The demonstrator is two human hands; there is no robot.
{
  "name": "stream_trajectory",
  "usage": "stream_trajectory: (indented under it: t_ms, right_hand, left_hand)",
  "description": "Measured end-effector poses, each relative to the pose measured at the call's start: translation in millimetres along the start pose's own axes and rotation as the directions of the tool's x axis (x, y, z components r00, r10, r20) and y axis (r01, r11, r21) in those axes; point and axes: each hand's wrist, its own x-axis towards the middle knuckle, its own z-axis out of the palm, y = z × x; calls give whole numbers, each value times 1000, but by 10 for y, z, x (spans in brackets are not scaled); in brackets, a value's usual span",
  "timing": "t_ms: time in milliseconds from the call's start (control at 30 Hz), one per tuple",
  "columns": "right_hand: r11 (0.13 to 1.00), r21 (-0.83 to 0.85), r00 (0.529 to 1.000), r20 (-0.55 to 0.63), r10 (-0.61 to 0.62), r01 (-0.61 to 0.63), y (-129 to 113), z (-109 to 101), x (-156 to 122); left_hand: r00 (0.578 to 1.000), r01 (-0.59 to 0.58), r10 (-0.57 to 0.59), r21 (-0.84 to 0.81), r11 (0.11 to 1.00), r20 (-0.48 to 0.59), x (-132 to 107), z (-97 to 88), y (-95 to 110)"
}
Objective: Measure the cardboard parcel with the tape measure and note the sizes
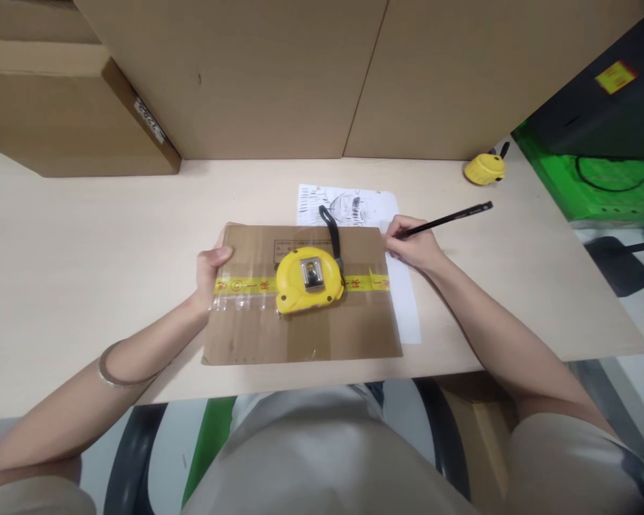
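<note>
A flat brown cardboard piece with a yellow tape strip lies on the table's near middle. A yellow tape measure with a black strap rests on it. My left hand grips the cardboard's left edge, thumb on top. My right hand is closed on a black pen, its tip down at the cardboard's upper right corner. A printed white paper sheet sticks out from under the cardboard.
A light wooden table runs across the view. Large cardboard boxes stand along its back, with another box at the far left. A second yellow tape measure sits at the back right. Green equipment is to the right.
</note>
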Motion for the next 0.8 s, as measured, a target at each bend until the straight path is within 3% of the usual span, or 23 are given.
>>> stream_trajectory:
  t_ms: [333,800]
  right_hand:
    - [1000,-17,998,63,24,-23,-21,-27,-7]
    - [999,-38,999,36,-2,3,51,-42,31]
  left_hand:
    - [1000,5,-6,-23,1000,-25,-26,10,-12]
    - [998,-27,27,-8,1000,63,0,37,15]
